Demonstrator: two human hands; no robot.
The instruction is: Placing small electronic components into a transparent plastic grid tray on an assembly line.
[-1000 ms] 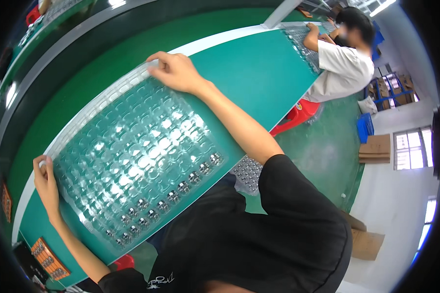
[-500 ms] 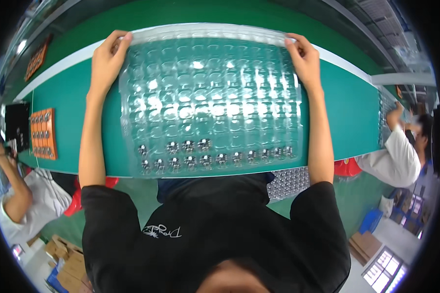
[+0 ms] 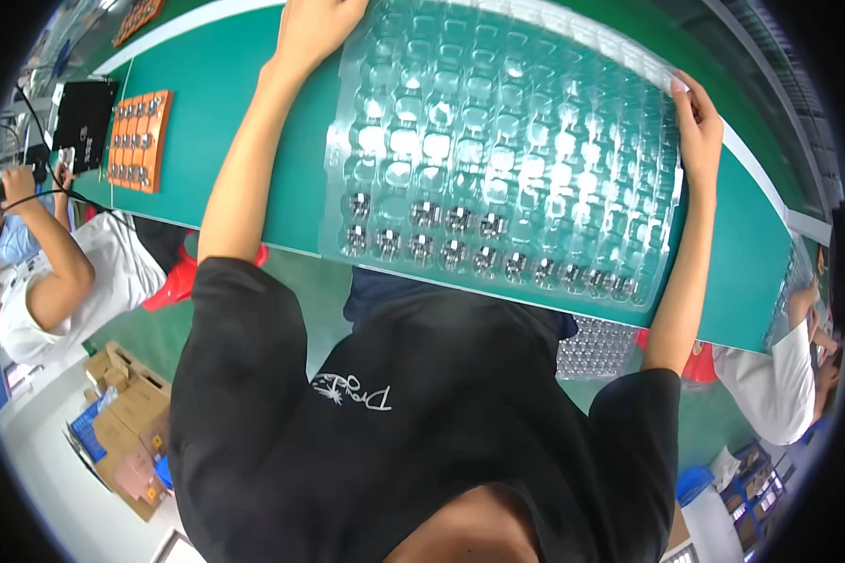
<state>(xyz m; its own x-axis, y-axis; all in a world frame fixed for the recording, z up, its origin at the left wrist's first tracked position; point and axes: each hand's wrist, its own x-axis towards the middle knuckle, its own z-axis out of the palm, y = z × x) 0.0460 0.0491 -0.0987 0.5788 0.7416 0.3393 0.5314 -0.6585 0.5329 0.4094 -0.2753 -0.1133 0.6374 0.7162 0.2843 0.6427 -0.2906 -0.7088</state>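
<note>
We pinch the clear tray [image 3: 507, 141] with the right hand [image 3: 700, 136], apparently for stability; the left hand's [image 3: 315, 34] grip we cannot determine.

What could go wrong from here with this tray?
The clear plastic tray lies close along the near edge of the table; a pull toward that edge might carry it over. The small metal parts sit only in the two nearest rows, so lifting the far side could spill them. The right hand holds the far right corner, but the left hand is partly cut off at the picture's top, so a slip there might go unseen.
</note>
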